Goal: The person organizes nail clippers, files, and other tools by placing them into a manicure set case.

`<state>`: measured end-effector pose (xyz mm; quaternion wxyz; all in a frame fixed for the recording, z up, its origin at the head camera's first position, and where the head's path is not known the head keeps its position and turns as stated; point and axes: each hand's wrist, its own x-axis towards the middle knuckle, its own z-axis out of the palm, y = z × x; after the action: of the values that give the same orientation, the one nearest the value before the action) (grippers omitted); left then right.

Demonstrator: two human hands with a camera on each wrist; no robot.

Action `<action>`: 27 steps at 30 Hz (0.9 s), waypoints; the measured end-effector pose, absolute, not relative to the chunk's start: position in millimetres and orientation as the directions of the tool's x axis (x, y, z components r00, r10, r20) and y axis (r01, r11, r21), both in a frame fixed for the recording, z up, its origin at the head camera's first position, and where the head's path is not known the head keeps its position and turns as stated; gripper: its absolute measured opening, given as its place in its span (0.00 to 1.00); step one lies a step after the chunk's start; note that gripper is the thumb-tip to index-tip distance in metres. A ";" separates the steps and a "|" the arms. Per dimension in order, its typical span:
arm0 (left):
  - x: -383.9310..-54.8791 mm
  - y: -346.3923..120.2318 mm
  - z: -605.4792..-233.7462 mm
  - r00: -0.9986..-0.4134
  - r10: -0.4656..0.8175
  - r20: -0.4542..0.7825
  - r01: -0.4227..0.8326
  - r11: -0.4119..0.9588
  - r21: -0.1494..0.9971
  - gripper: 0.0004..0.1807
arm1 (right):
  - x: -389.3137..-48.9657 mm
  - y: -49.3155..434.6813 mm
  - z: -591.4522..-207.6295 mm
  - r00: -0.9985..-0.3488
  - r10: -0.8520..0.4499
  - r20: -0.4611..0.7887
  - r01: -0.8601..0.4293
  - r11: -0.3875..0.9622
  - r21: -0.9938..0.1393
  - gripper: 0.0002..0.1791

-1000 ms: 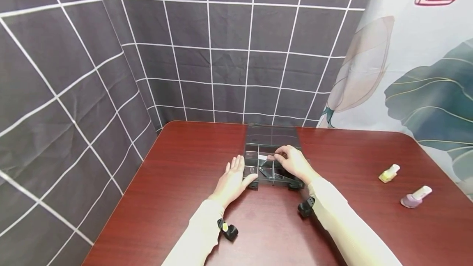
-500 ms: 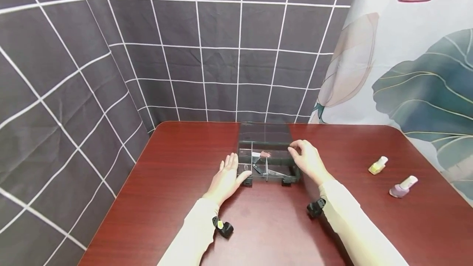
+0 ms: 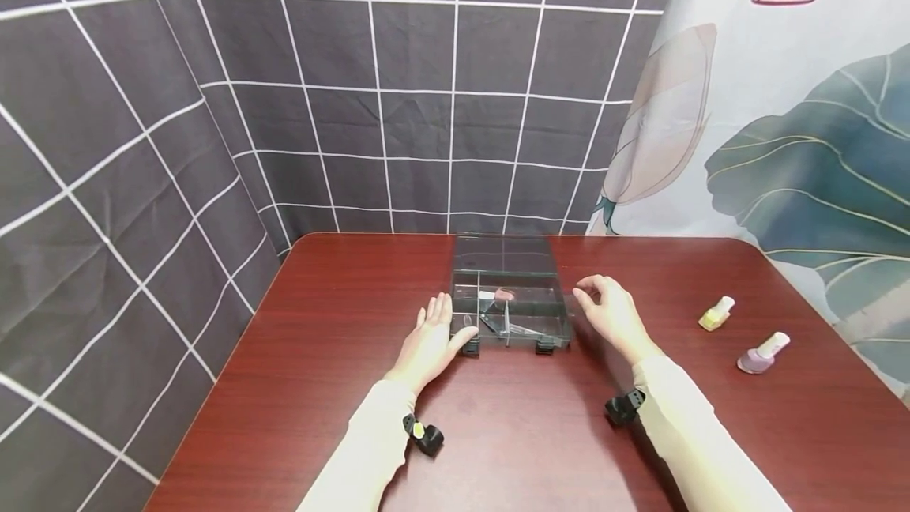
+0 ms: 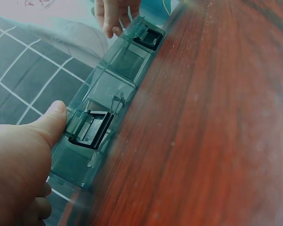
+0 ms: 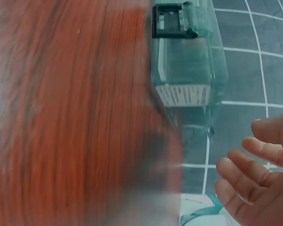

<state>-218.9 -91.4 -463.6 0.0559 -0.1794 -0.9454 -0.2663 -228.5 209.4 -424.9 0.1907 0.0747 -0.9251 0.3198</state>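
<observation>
A smoky clear plastic compartment box (image 3: pixel 529 310) lies on the table, its lid (image 3: pixel 503 254) folded back toward the wall. Several small items sit inside, among them a pinkish piece (image 3: pixel 504 295) and slim metal tools (image 3: pixel 524 330). My left hand (image 3: pixel 425 342) rests along the box's left side with fingers straight. Its thumb reaches the front edge by the left latch (image 4: pixel 90 131). To the right of the box, my right hand (image 3: pixel 610 314) hovers apart from it, fingers loosely bent. The right wrist view shows nothing in that hand (image 5: pixel 262 176).
Two nail polish bottles stand out at the right: a yellow one (image 3: pixel 716 313) and a lilac one (image 3: pixel 763 352), both lying on their sides. A dark tiled-pattern cloth (image 3: pixel 419 125) hangs behind the reddish wooden table (image 3: pixel 341 291). A barcode label (image 5: pixel 185 95) marks the box's right side.
My right hand has drawn away from over the box's compartments to the right and now stands clear of it. The pinkish piece stays behind inside. My left hand keeps its place.
</observation>
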 end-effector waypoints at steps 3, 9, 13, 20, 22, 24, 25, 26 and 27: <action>-219.7 -91.7 -464.0 -0.928 0.308 0.208 0.371 0.792 0.485 0.45 | -226.1 214.7 -426.4 -0.913 0.001 0.408 -0.251 0.788 -0.562 0.08; -218.4 -91.7 -465.0 -0.926 0.313 0.210 0.377 0.799 0.469 0.45 | -217.1 226.0 -429.7 -0.913 0.029 0.406 -0.229 0.789 -0.571 0.08; -216.4 -90.7 -464.8 -0.926 0.315 0.207 0.377 0.791 0.482 0.45 | -210.5 236.2 -430.9 -0.912 0.047 0.406 -0.213 0.794 -0.569 0.09; -216.8 -89.4 -468.1 -0.929 0.308 0.204 0.369 0.790 0.489 0.45 | -199.7 255.1 -431.7 -0.911 0.069 0.407 -0.187 0.810 -0.556 0.09; -217.2 -89.6 -468.7 -0.931 0.302 0.204 0.364 0.790 0.493 0.45 | -196.2 260.4 -432.0 -0.913 0.073 0.401 -0.177 0.815 -0.552 0.10; -217.5 -90.1 -468.8 -0.933 0.298 0.202 0.359 0.790 0.496 0.45 | -192.3 265.5 -432.7 -0.915 0.080 0.395 -0.166 0.819 -0.550 0.10; -217.8 -90.2 -468.7 -0.933 0.297 0.202 0.359 0.789 0.498 0.45 | -190.3 267.8 -433.1 -0.915 0.084 0.394 -0.161 0.821 -0.548 0.10; -218.0 -90.2 -468.4 -0.933 0.297 0.203 0.359 0.790 0.496 0.45 | -188.4 270.2 -433.7 -0.915 0.088 0.393 -0.156 0.822 -0.547 0.10; -218.1 -90.3 -467.8 -0.933 0.296 0.204 0.359 0.788 0.500 0.45 | -186.7 272.4 -434.2 -0.915 0.094 0.393 -0.151 0.823 -0.548 0.10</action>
<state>-218.1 -90.3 -467.8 0.0574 -0.1736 -0.9438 -0.2752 -186.7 272.4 -434.2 0.2057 0.0152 -0.9322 0.2975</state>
